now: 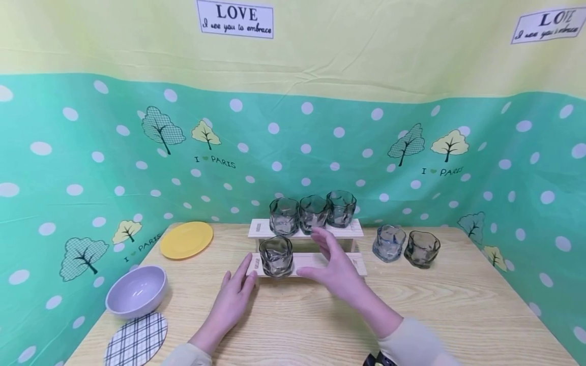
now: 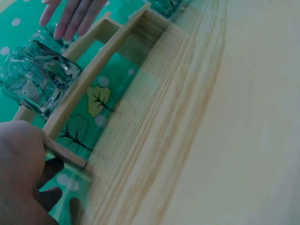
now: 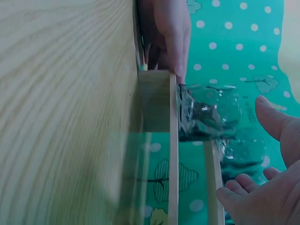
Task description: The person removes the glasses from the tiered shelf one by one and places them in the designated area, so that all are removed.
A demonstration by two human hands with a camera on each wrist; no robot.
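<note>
Head: left hand (image 1: 233, 297) flat, fingers straight, touching the left end of the rack's (image 1: 316, 263) lower shelf; right hand (image 1: 336, 269) relaxed, spread beside the glass (image 1: 276, 256) — shelf free to the right. Wooden worktop (image 1: 458, 310), bare in front.

Left wrist: fingers (image 2: 21, 154) against the rack end.

Right wrist: fingers (image 3: 243, 187) spread, just beside the glass (image 3: 208, 112).

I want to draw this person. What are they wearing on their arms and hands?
Both hands are bare: no gloves or rings show. The left hand and right hand come out of pale cream long sleeves. Something black and yellow sits by the right sleeve; unclear what.
</note>
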